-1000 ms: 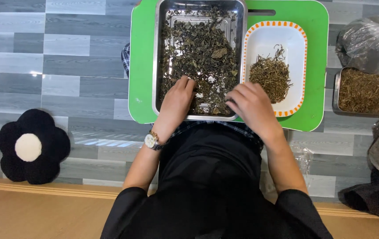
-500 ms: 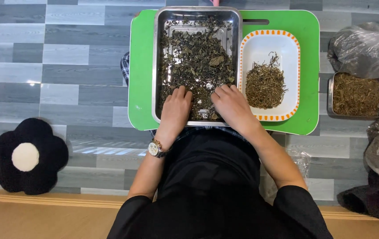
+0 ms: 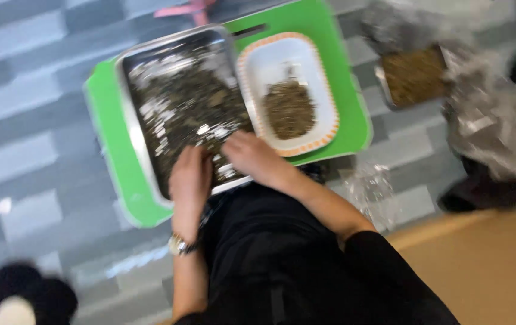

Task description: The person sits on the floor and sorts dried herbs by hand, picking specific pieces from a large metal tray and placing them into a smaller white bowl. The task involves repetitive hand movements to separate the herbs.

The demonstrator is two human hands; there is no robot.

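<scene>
Dried leaves [image 3: 180,105] fill a long metal tray [image 3: 127,114], which lies on the left half of a green board [image 3: 108,156] set on a grey tiled floor [image 3: 23,138].

Head view: the metal tray's long axis runs away from the person, tilted a little in the frame, and both hands sit at its near end. The left hand [image 3: 189,180] lies palm down over the near edge, fingers spread onto the leaves; a wristwatch [image 3: 180,245] is on that wrist. The right hand [image 3: 247,155] rests at the near right corner, fingers curled down into the leaves, just beside a white dish [image 3: 287,90] with an orange rim that holds a smaller heap of sorted stems [image 3: 289,109]. The right hand is the nearer one to that dish.

Motion blur smears the whole picture, so it cannot be told whether either hand pinches anything. A second tray of brown stems [image 3: 413,75] and crumpled plastic bags [image 3: 493,120] lie off the board to the right. A black cushion [image 3: 20,301] is cut off at the bottom left.
</scene>
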